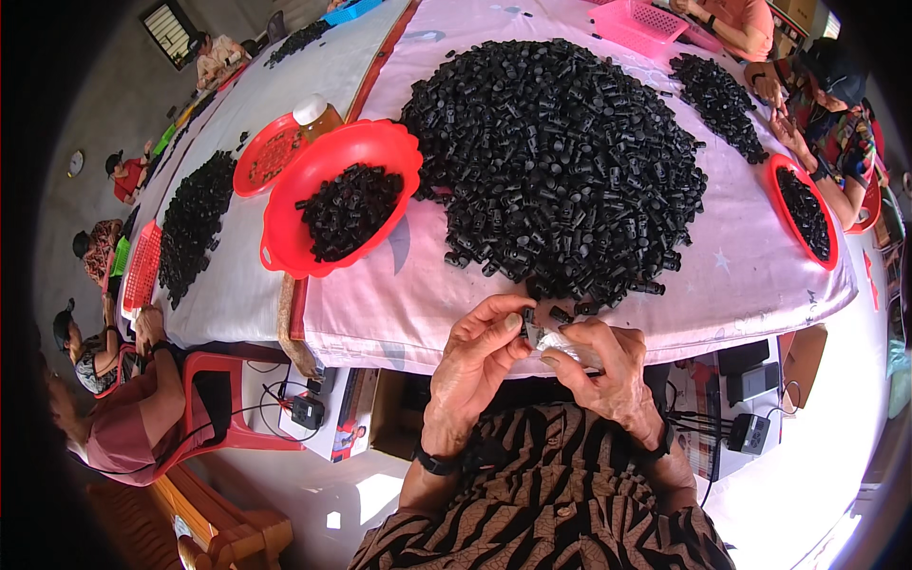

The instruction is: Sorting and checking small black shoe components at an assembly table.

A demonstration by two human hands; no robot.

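Note:
Close to the table's front edge, my left hand (472, 359) pinches a small black plastic piece (527, 321) between thumb and fingertips. Facing it, my right hand (608, 370) is closed on a small shiny silvery thing (548, 339); its kind is too small to tell. The silvery thing meets the black piece between my hands. Just beyond my fingers rises a big heap of similar black plastic pieces (560, 161). Left of the heap stands a red plastic basin (275, 223) with more black pieces (350, 214) in it.
A red plate (252, 180) and a jar with a white lid (309, 111) stand behind the basin. Pink baskets (638, 28) sit at the far side. Co-workers' hands (784, 114) are at the right, near a red tray (829, 252). Another person (142, 408) sits left.

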